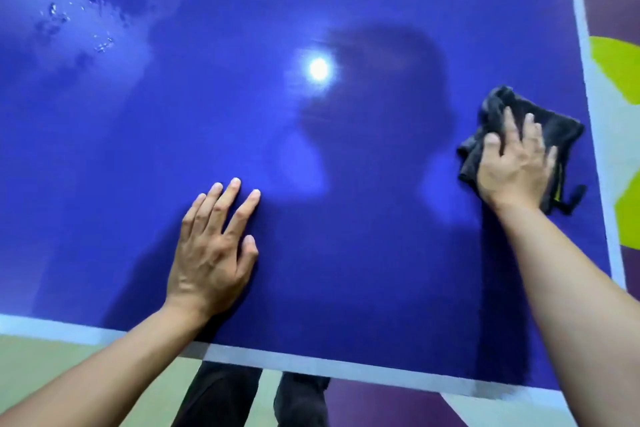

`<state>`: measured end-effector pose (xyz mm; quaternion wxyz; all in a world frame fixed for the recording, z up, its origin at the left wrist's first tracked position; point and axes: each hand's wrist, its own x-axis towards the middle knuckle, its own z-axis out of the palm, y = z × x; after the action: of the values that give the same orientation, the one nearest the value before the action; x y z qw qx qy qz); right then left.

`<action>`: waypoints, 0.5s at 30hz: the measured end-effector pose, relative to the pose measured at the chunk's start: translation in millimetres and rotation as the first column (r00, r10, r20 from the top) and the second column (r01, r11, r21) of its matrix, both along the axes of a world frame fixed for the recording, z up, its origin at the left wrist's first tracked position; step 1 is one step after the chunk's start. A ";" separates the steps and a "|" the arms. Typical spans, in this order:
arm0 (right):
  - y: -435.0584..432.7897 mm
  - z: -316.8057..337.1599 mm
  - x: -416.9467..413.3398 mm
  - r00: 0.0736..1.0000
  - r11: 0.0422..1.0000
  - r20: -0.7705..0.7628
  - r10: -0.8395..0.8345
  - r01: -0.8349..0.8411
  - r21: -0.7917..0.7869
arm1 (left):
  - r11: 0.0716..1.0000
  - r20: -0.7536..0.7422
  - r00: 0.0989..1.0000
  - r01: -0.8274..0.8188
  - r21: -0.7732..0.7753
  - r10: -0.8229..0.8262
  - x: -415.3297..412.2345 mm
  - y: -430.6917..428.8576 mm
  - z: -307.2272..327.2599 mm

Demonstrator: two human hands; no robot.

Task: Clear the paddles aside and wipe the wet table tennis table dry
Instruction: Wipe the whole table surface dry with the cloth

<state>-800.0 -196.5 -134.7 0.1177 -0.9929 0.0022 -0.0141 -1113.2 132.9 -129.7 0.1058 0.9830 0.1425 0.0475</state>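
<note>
One cloth [558,130] (under right hand [512,168]) on table [346,253].

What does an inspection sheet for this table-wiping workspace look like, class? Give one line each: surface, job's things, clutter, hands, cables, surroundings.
Surface: blue table glossy; water droplets at far left.
Job's things: dark cloth near the right edge; no paddles seen.
Clutter: nothing seen.
Hands: left hand flat on the table; right hand presses the cloth.
Cables: nothing seen.
Surroundings: floor in purple, yellow-green and pale patches; dark trouser legs below the near edge.
</note>
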 end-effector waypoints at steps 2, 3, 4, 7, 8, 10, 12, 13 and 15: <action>-51.4 0.1 -8.0 0.996 0.996 -0.012 -0.089 0.088 -0.019 | 1.000 -0.012 1.000 -0.001 0.010 0.002 -0.2 -0.4 -1.0; -64.6 -0.1 -10.3 0.994 0.994 -0.016 -0.108 0.107 -0.026 | 1.000 -0.018 1.000 -0.001 0.010 0.001 0.2 0.0 -0.5; -69.8 -0.5 -10.3 0.993 0.993 -0.020 -0.115 0.114 -0.032 | 1.000 -0.022 1.000 0.000 0.011 0.001 0.7 0.5 0.0; -63.7 -0.7 -8.1 0.992 0.992 -0.029 -0.122 0.121 -0.037 | 1.000 -0.023 1.000 0.008 0.018 -0.008 -0.4 1.5 -0.7; -60.3 -0.4 -8.1 0.992 0.992 -0.026 -0.126 0.125 -0.033 | 1.000 -0.012 1.000 0.012 0.009 -0.012 -0.3 1.7 -1.0; -46.4 0.7 -15.1 0.992 0.992 -0.024 -0.121 0.120 -0.026 | 0.999 0.023 1.000 0.020 -0.026 -0.019 -0.2 3.5 -1.7; -12.1 -0.5 -28.8 0.997 0.997 -0.006 -0.073 0.072 -0.030 | 0.994 0.062 0.998 0.031 -0.103 -0.025 -1.9 7.0 -2.0; 13.0 -1.6 -37.3 0.999 0.999 0.006 -0.033 0.033 -0.033 | 0.988 0.083 0.996 0.046 -0.147 -0.034 -3.8 9.0 -1.2; 75.8 -3.0 -57.5 0.997 0.997 0.013 0.070 -0.070 -0.038 | 0.980 0.120 0.992 0.073 -0.186 -0.051 -13.5 13.3 1.8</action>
<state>-857.5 -120.7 -137.7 0.0994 -0.9943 -0.0337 -0.0172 -1126.7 146.1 -128.0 0.2083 0.9681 0.1094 0.0866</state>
